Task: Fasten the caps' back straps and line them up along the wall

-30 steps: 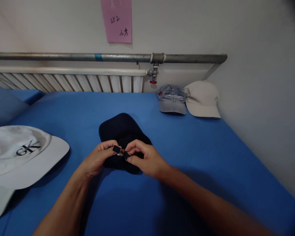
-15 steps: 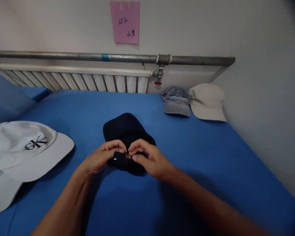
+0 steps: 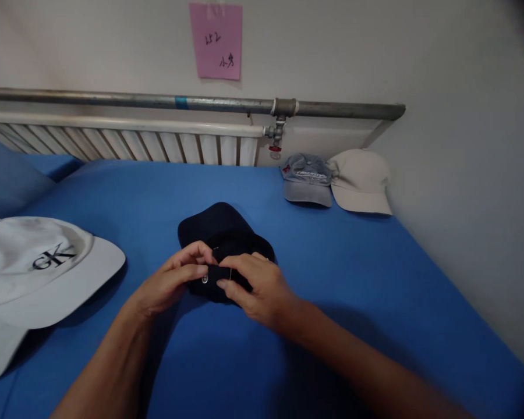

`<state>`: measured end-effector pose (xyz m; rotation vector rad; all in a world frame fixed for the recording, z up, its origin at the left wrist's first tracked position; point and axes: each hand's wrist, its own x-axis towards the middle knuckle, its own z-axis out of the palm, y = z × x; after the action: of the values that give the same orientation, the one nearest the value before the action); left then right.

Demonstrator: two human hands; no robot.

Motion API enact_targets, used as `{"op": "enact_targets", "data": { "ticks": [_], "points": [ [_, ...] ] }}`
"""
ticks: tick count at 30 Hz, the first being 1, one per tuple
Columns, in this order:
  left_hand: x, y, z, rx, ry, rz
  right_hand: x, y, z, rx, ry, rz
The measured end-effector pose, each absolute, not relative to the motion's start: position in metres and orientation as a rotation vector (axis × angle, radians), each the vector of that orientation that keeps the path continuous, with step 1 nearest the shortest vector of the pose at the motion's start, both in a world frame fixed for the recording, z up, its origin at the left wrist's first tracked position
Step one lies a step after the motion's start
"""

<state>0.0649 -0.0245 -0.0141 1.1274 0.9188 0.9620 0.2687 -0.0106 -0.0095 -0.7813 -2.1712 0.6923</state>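
A dark navy baseball cap point(image 3: 216, 224) lies on the blue bed cover, its brim pointing away from me and its hollow inside partly showing. At its near edge, my left hand point(image 3: 172, 279) pinches the left part of the back strap point(image 3: 215, 273), thumb in front and fingers behind. A small shiny round metal piece point(image 3: 205, 279) shows on the strap just below that thumb. My right hand point(image 3: 255, 288) grips the strap's right part between thumb and forefinger, close to a thin pale line across it. The fingers hide much of the strap and its fastening.
White caps, one with a black CK logo point(image 3: 55, 256), lie at the left. A grey cap point(image 3: 308, 177) and a beige cap point(image 3: 361, 179) sit at the back right by the wall. Behind the blue cover point(image 3: 353, 273) run a radiator point(image 3: 157, 145) and a metal pipe point(image 3: 126, 100).
My right hand has slid left along the strap, its thumb now nearer my left thumb. The gap at the buckle no longer shows. The view has shifted slightly.
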Motion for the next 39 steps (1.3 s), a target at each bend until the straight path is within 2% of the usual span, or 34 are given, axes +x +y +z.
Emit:
{"op": "enact_targets", "data": {
  "ticks": [8,19,24,31,39],
  "points": [
    [0.057,-0.033,0.003,1.451,0.921,0.782,0.272,-0.016,0.005,-0.730,-2.384,0.533],
    [0.048,-0.037,0.009,1.451,1.006,0.701,0.276,-0.013,0.009,-0.724,-2.396,0.604],
    [0.051,-0.033,0.007,1.411,1.038,0.679,0.277,-0.011,0.013,-0.848,-2.385,0.795],
    [0.051,-0.035,0.007,1.363,1.043,0.694,0.280,-0.002,0.016,-0.922,-2.108,1.455],
    [0.049,-0.033,0.010,1.515,0.975,0.607,0.279,0.003,0.005,-0.807,-2.205,1.480]
  ]
}}
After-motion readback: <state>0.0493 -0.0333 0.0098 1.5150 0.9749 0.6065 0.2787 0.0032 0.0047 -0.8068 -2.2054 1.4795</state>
